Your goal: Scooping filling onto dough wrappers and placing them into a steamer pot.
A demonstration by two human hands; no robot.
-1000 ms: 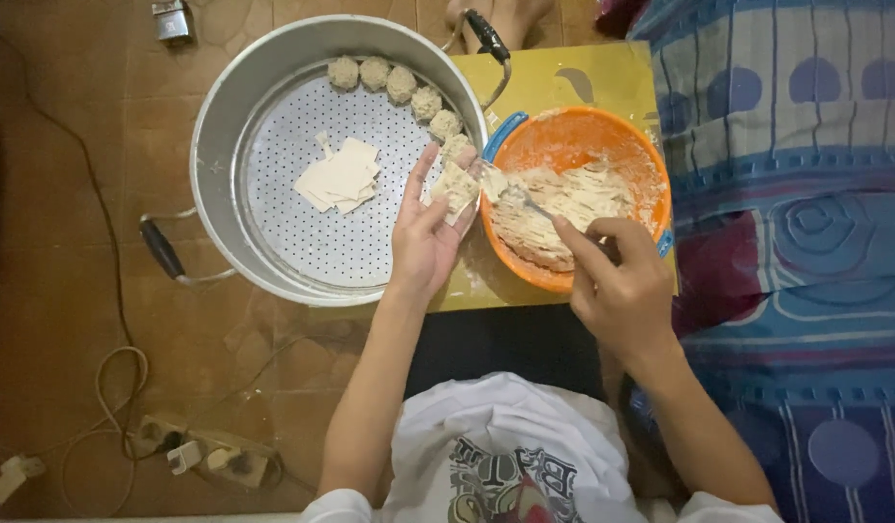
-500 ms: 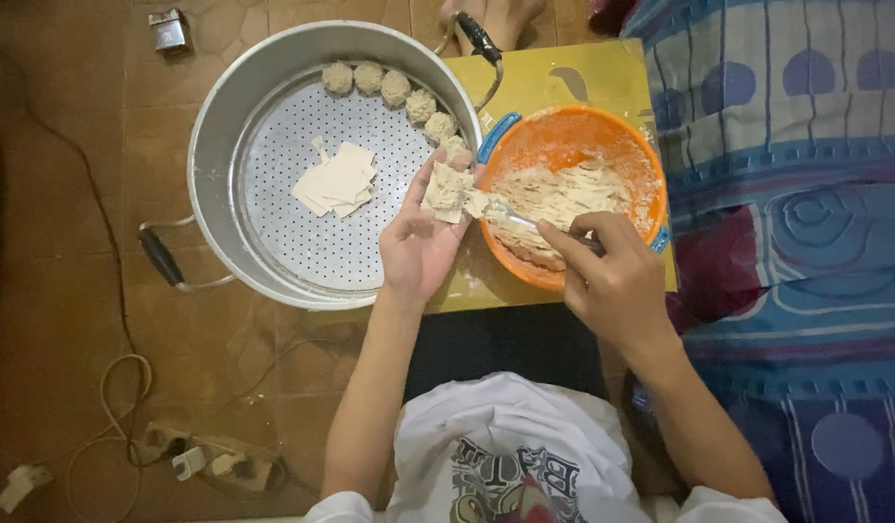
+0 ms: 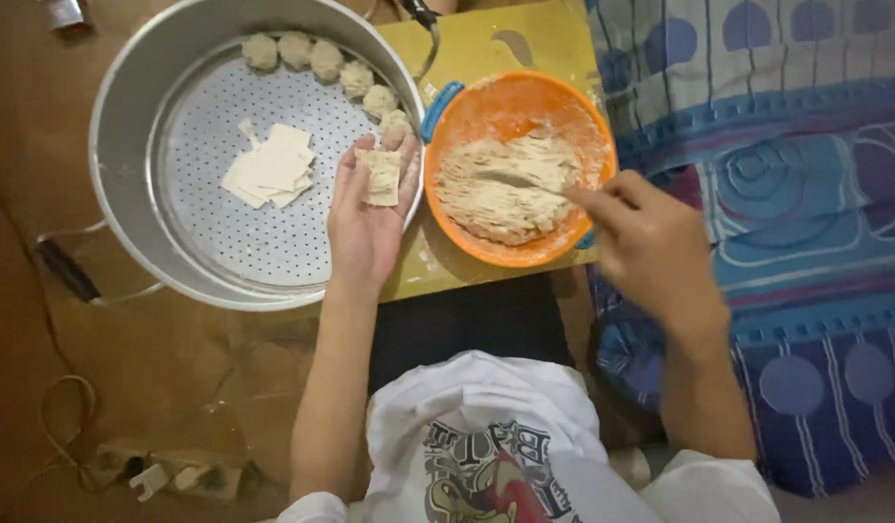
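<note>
We list a steamer pan (image 3: 128,194) of dull brushed metal with a perforated tray; a bowl (image 3: 583,126) of glossy orange plastic, flour-dusted; matt, pale dough wrappers (image 3: 268,167); coarse, moist filling (image 3: 496,189); a patterned blue cloth (image 3: 786,145), soft and matt.

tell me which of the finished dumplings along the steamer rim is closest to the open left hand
The last dumpling at the right end of the row, just above the left hand; the others curve away up the steamer tray.

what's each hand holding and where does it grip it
The left hand carries a square dough wrapper flat on its fingers. The right hand pinches a spoon by its handle end.
</note>
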